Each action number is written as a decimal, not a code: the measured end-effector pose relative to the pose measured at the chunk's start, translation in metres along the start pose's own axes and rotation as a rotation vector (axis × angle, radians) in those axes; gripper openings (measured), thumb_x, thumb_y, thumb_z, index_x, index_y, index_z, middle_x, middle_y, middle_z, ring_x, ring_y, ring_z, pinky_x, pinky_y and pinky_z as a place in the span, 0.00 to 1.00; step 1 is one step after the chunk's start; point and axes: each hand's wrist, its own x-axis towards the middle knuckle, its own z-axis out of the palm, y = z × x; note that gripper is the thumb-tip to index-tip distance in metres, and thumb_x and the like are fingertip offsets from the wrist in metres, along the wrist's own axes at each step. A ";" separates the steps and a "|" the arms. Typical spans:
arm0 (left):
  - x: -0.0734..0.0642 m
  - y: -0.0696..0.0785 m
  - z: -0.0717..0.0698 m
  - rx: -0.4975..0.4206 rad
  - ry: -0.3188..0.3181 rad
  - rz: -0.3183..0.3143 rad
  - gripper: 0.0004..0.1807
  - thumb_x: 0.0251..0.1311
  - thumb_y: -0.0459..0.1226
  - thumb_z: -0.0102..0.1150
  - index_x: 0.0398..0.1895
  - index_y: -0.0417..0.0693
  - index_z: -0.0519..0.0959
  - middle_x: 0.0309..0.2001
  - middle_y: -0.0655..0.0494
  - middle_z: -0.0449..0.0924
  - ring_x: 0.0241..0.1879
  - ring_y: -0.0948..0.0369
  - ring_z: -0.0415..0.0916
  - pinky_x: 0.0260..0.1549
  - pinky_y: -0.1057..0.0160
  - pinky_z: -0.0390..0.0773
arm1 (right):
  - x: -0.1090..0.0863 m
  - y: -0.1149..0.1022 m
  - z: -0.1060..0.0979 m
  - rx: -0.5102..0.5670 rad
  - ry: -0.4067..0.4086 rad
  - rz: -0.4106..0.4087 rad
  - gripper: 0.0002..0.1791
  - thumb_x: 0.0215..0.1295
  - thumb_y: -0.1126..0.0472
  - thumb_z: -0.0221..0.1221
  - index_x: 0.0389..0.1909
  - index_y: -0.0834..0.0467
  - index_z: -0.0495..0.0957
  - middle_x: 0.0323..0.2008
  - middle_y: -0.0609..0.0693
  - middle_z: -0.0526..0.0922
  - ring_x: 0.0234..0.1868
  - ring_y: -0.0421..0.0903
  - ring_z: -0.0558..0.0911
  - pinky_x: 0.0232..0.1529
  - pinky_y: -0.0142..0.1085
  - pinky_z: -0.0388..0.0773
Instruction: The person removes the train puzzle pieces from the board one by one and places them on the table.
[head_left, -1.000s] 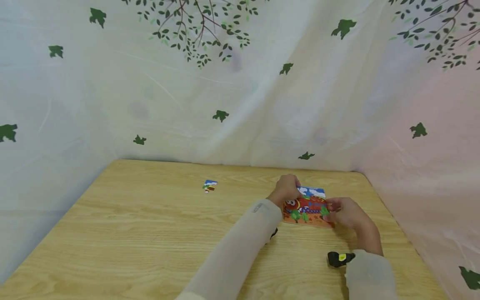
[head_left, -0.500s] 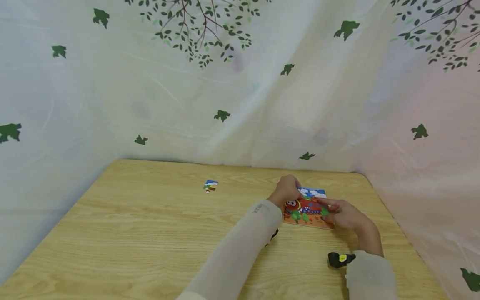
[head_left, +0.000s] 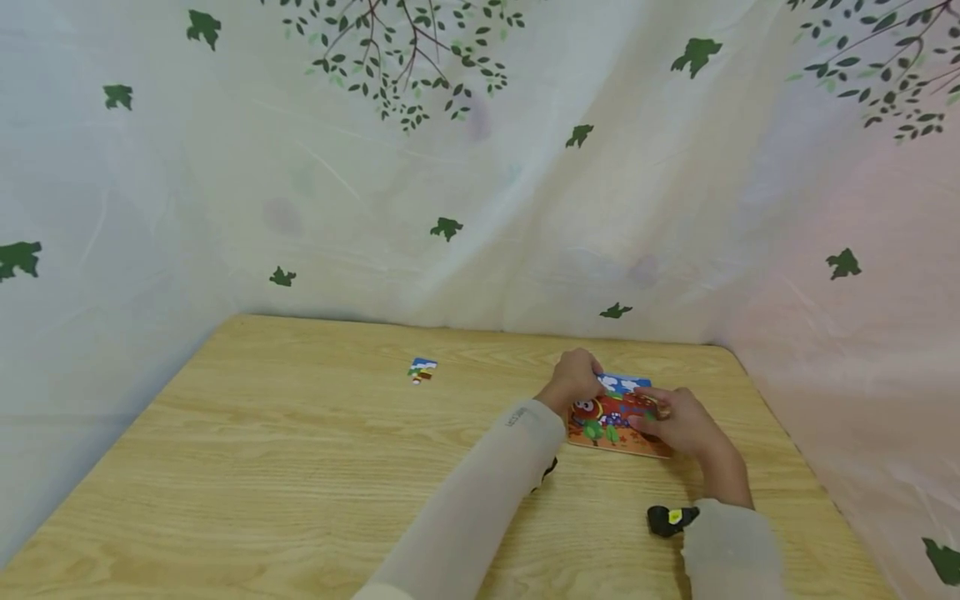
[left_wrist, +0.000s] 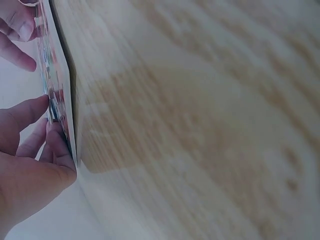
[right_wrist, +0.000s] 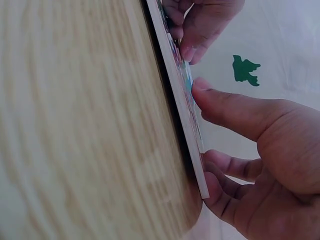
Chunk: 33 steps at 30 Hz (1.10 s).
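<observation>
- Left of centre, toward the back of the wooden surface [head_left: 300,467]: a small piece [head_left: 424,364], partly blue and white, well apart from both hands.
- Left hand [head_left: 573,377]: its grip is closed on the left end of the picture board, thumb on the printed face.
- Picture board [head_left: 600,432]: right half of the surface, between the hands, printed face up.
- Right hand [head_left: 692,427]: thumb and forefinger parted over the board's right part; whether this grip pinches anything, I cannot tell.
</observation>
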 end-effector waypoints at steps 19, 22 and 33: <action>-0.003 0.004 0.002 0.032 0.016 0.016 0.12 0.60 0.38 0.74 0.46 0.47 0.88 0.45 0.58 0.86 0.46 0.62 0.80 0.47 0.65 0.80 | -0.003 -0.001 0.000 0.002 -0.056 0.089 0.34 0.68 0.53 0.67 0.69 0.67 0.71 0.60 0.78 0.67 0.50 0.61 0.68 0.48 0.50 0.72; -0.004 0.005 0.000 0.027 0.019 0.018 0.12 0.59 0.38 0.74 0.45 0.47 0.89 0.44 0.58 0.86 0.45 0.62 0.81 0.45 0.65 0.81 | -0.002 -0.003 0.000 0.010 -0.061 0.109 0.34 0.69 0.54 0.67 0.70 0.66 0.71 0.61 0.79 0.64 0.54 0.63 0.67 0.55 0.57 0.71; -0.002 0.002 -0.002 -0.006 0.034 0.026 0.11 0.58 0.37 0.75 0.44 0.49 0.89 0.42 0.60 0.86 0.43 0.63 0.80 0.42 0.65 0.80 | 0.003 -0.006 0.002 0.042 -0.048 0.157 0.33 0.66 0.55 0.69 0.67 0.68 0.73 0.63 0.78 0.68 0.63 0.75 0.68 0.60 0.67 0.69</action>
